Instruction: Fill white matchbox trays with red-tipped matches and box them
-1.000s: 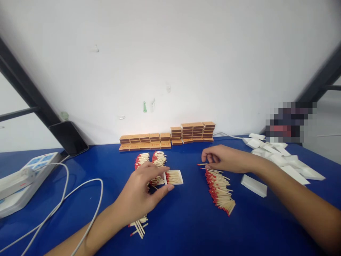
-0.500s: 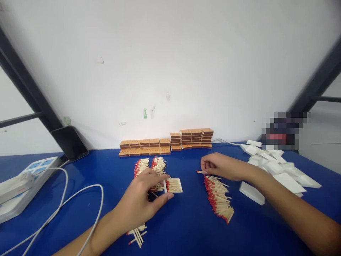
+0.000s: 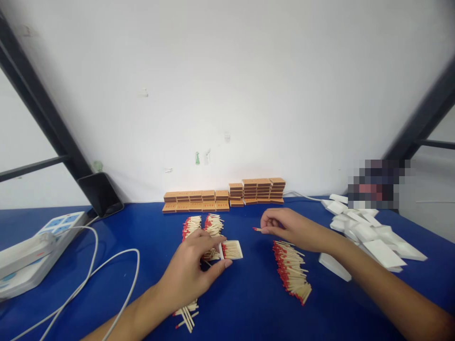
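Observation:
My left hand (image 3: 194,267) pinches the left end of a small white tray (image 3: 232,249) filled with red-tipped matches, steadying it on the blue table (image 3: 249,303). My right hand (image 3: 287,228) is closed on a match or two (image 3: 257,229), red tip pointing left, held just above the table to the right of the tray. A long heap of loose matches (image 3: 292,270) lies below the right hand. More match piles (image 3: 202,226) lie behind the left hand, and a few matches (image 3: 185,316) poke out near my left wrist.
Rows and stacks of orange matchboxes (image 3: 227,195) line the white wall. A heap of white box sleeves (image 3: 369,229) lies at the right. A white power strip (image 3: 31,251) with cables (image 3: 106,270) sits at the left, a dark phone (image 3: 101,194) leaning on the wall.
My right hand has lifted a match off the top of the loose heap and moved it left toward the tray. The left hand has kept its hold on the tray.

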{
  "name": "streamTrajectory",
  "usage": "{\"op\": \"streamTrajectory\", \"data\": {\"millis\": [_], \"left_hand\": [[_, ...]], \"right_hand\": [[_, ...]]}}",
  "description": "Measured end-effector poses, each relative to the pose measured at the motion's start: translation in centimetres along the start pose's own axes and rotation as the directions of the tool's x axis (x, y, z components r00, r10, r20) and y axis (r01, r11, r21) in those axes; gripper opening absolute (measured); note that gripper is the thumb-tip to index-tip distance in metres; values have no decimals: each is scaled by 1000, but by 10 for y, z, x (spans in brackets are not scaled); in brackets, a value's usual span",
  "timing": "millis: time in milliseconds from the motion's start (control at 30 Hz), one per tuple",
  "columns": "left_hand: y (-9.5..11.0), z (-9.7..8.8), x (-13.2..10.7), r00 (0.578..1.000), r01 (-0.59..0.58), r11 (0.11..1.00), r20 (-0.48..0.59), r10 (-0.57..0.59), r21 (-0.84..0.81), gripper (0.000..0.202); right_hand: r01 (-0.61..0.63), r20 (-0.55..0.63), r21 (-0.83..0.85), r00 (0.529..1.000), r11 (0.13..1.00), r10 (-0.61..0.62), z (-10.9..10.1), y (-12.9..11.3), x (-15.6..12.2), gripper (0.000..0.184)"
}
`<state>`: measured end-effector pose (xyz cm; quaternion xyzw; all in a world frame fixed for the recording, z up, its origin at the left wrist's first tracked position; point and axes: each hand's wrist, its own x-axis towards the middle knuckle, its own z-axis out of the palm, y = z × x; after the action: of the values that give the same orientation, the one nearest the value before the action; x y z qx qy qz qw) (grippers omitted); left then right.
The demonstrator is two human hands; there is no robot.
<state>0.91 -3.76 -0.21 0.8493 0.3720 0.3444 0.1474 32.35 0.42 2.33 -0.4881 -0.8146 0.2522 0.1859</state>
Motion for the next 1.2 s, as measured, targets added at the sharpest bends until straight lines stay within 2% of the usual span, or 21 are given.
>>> {"op": "streamTrajectory", "data": {"millis": [100,200,333,533,633,867,1200], "left_hand": [[0,0,0,999,-7,1000,-42,7,-5,39],[-1,1,0,998,-29,1000,-59,29,8,40],[-2,2,0,997,-53,998,-46,54,33,41],[-4,2,2,992,-98,993,-75,103,57,41],[-4,2,2,987,-131,989,-84,137,73,41],[-2,4,0,985,-157,987,-67,160,44,42],[5,2,-1,999,-44,998,-32,43,-39,39]], "right_hand": [[34,-84,98,996,995,-25,10,-24,-3,34],[82,-152,114,986,990,-64,24,-40,-5,31],[138,-216,101,970,985,-113,37,-48,-6,22],[172,-247,88,958,981,-146,41,-57,-12,9],[176,-247,35,955,984,-162,45,-63,-13,9],[174,-251,-14,953,985,-172,57,-60,-11,10],[258,-259,-7,933,966,-250,62,-54,-8,7]]}}
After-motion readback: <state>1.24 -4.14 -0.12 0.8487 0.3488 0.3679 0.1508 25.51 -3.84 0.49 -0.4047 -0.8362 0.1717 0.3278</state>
